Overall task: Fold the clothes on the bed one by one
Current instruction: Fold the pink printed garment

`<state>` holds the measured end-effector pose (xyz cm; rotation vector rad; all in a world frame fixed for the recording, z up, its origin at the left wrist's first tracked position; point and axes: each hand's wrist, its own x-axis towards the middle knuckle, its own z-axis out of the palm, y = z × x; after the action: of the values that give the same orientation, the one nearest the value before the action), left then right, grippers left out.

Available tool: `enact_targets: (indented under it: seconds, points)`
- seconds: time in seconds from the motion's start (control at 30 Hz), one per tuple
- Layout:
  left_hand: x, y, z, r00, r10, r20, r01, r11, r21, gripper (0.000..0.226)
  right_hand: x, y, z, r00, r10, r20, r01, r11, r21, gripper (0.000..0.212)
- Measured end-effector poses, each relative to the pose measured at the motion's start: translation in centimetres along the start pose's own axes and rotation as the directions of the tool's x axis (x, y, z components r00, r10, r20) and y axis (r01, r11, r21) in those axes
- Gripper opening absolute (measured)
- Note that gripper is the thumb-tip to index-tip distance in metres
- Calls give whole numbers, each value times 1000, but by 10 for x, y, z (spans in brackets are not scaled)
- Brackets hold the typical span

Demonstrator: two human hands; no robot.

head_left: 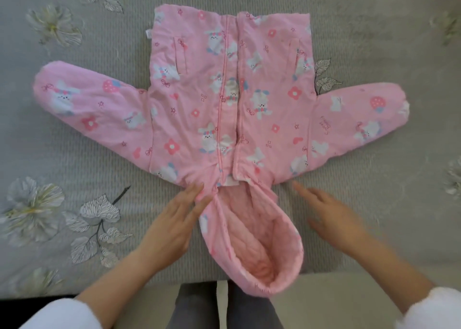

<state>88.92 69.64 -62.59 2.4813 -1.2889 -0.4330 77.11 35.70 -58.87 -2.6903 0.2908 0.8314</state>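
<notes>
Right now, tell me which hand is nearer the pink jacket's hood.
Left. The left hand touches the hood at its left edge; the right hand is over the bed to the hood's right, not touching it.

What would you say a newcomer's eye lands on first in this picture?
The pink bunny-print jacket, spread front-up mid-bed on the grey floral bedspread, sleeves out to both sides. Its hood lies open toward the person, quilted inside showing. The left hand touches the jacket at the hood's base; the right hand, blurred, is open beside the hood.
</notes>
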Motion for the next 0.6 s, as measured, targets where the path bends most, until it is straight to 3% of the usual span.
enact_targets:
  seconds: [0.07, 0.13, 0.17, 0.27, 0.33, 0.37, 0.43, 0.5, 0.53, 0.6]
  points:
    - [-20, 7, 14, 997, 59, 48, -62, 997, 48, 92, -22, -4, 27, 995, -77, 66, 83, 993, -88, 137]
    - [-25, 15, 25, 994, 62, 89, -69, 994, 79, 89, -33, -17, 49, 982, -159, 101, 172, 977, -129, 140]
    - [-23, 19, 27, 993, 54, 104, -63, 994, 88, 83, -35, -26, 56, 973, -223, 64, 230, 966, -122, 125]
    - [-5, 17, 22, 987, 116, 112, -127, 987, 99, 61, -29, -48, 59, 932, -331, -144, 318, 942, -109, 48]
    - [6, 9, 16, 974, 183, 137, -192, 980, 58, 41, -23, -53, 51, 918, -359, -167, 346, 933, -101, 24]
    - [10, 6, 12, 972, 183, 149, -183, 983, -14, 34, -21, -55, 43, 930, -344, -130, 345, 938, -11, 19]
    - [14, 8, -6, 980, 58, 192, -2, 960, -281, 28, -21, -62, 10, 967, -247, -63, 254, 915, 315, 21]
    - [17, 13, -25, 951, -84, 296, 234, 822, -519, 32, -17, -63, -24, 980, -147, 134, 16, 729, 684, 24]
    - [18, 15, -32, 946, -119, 302, 287, 741, -607, 34, -12, -61, -38, 978, -128, 165, -42, 653, 756, 19]
    - [23, 19, -42, 940, -203, 273, 340, 607, -718, 34, 3, -58, -61, 990, -50, 129, -80, 552, 830, 40]
